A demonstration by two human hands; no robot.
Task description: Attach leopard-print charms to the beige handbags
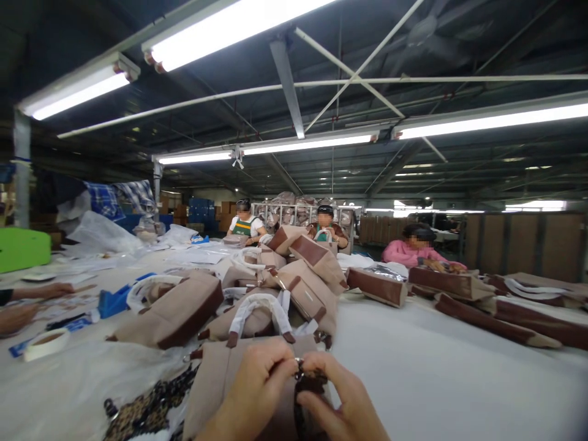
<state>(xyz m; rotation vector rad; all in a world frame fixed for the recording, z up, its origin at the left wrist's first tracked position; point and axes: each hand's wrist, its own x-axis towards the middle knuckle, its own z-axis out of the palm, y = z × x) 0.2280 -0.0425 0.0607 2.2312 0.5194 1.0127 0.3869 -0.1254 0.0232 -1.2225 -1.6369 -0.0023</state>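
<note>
1. My left hand (261, 380) is closed in a pinch, thumb and forefinger meeting on a small metal fitting (299, 367). A fingertip grip suits something this small, I judge, and leaves some of it exposed.

2. My right hand (342, 392) grasps a dark patterned strap (313, 384) just beside that fitting. The forefinger reaches the metal while the thumb sits lower, probably to steady the strap from below. I can't make out from here whether the two pieces are joined.

3. The fitting is between my two hands, over the right side of the nearest beige handbag (214, 376). With the bag lying under my wrists and close to me, I take it to be serving as a support; its weight needn't be carried.

4. Beyond my knuckles, a handle wrapped in white (260, 303) arches up. The wrapping looks like protection against scuffs.

5. To the left of the bag, patterned straps with black parts (156, 401) lie in a loose heap, apparently placed within easy reach. Farther out on that side are a tape roll (46, 344) and a blue holder (117, 300).

6. More beige-and-brown bags (177, 309) are piled ahead, leaning on one another, on the white tabletop (413, 373). At the far left, a co-worker's hand (55, 290) rests near small flat pieces, well apart from mine.
</note>
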